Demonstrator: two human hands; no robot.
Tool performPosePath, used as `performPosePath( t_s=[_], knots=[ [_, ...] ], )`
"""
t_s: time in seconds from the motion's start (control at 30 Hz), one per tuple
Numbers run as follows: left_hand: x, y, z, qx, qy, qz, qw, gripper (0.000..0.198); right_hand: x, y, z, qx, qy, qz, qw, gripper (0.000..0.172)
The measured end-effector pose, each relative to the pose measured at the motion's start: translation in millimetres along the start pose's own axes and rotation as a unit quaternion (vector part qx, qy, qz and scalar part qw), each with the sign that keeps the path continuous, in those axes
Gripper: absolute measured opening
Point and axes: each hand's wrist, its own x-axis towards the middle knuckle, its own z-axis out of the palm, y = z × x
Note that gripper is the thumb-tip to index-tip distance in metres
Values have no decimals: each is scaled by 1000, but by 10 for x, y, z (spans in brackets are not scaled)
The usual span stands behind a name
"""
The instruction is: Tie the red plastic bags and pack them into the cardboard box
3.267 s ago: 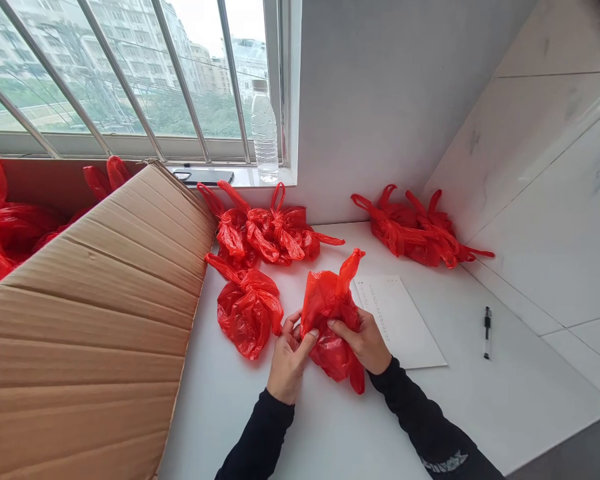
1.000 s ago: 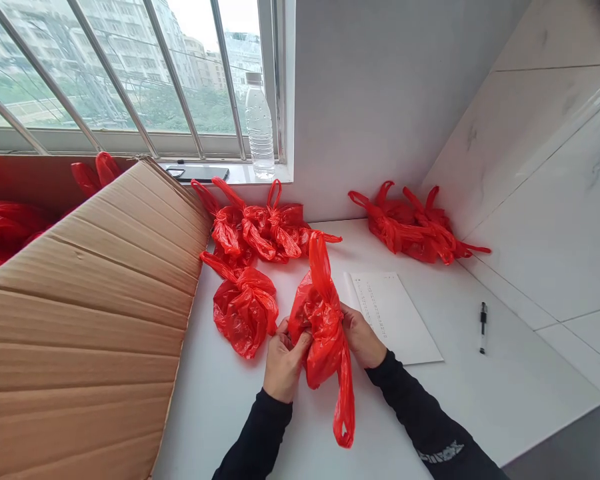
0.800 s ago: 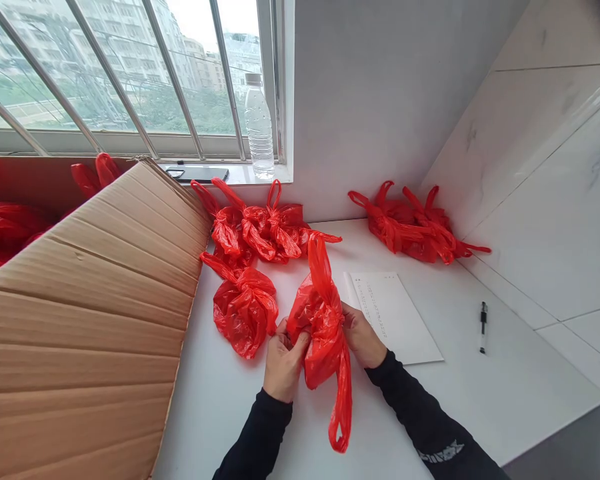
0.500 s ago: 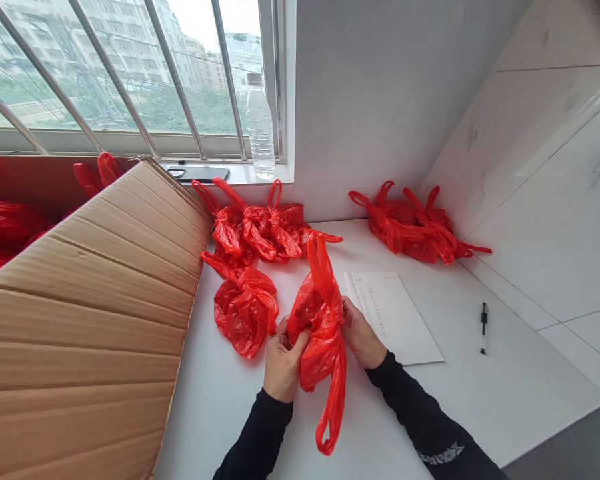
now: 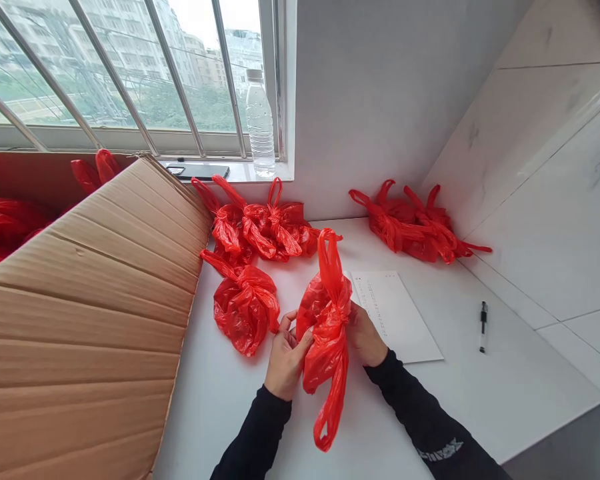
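While a white table spans the scene and a cardboard box fills the left, a notebook lies right of the middle, and a tied red bag sits between two hands. Its long axis runs near to far, one handle loop at each end. Neither hand is nearer: the left hand pinches the bag's left side, and the right hand holds its right side, fingertips hidden behind it. A pen lies well apart, farther right.
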Motion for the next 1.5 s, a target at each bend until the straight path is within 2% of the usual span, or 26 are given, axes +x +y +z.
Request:
performPosePath(
  t_s=[0.2,0.33,0.57,0.73,1.03,1.3,1.5],
  knots=[
    [0,5,-10,2,-1,-4,1000,37,-4,17,-10,25,48,2,999,30],
    [21,-35,-31,14,-4,-3,1000,33,3,17,-7,40,57,-4,998,29],
    [-6,-29,-20,35,12,36,999,27,7,29,-8,69,45,-9,997,29],
    [4,-31,-22,18,19,33,999,23,10,27,-6,83,32,7,996,34],
    [32,-76,-49,34,19,69,997,22,0,32,0,63,-2,9,998,35],
    [20,-65,-24,40,21,60,997,20,2,48,-4,50,6,0,999,35],
    [-17,-19,8,42,27,59,997,16,-8,73,-22,46,-13,4,999,35]
  ],
)
